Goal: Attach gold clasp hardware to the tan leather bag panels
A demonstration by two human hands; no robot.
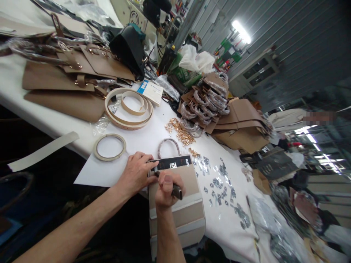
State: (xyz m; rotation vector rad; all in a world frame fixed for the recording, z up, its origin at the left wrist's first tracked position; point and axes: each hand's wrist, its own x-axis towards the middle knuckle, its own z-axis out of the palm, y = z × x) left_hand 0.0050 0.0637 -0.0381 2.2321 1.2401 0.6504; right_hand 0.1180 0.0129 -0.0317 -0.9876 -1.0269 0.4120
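Observation:
A taupe bag panel point(189, 190) lies at the table's edge, with a black strip point(179, 162) along its far end and a wrapped loop handle point(168, 140) beyond it. White-edged square pieces show on the strip. My left hand point(138, 171) grips the panel's left far corner, fingers bent over the strip. My right hand point(168, 188) is closed around a dark-handled tool point(177, 192), its other end pointing at the strip beside my left fingers. The tool's tip is hidden, so its kind is unclear. Small metal washer plates point(219, 190) lie scattered right of the panel.
Gold-coloured fasteners point(181, 132) lie in a heap beyond the panel. A tape roll point(109, 147) and coiled strip point(128, 122) stand to the left. Brown bag parts point(65, 98) fill the far left; wrapped handles point(207, 104) and panels point(241, 117) are stacked at the back right.

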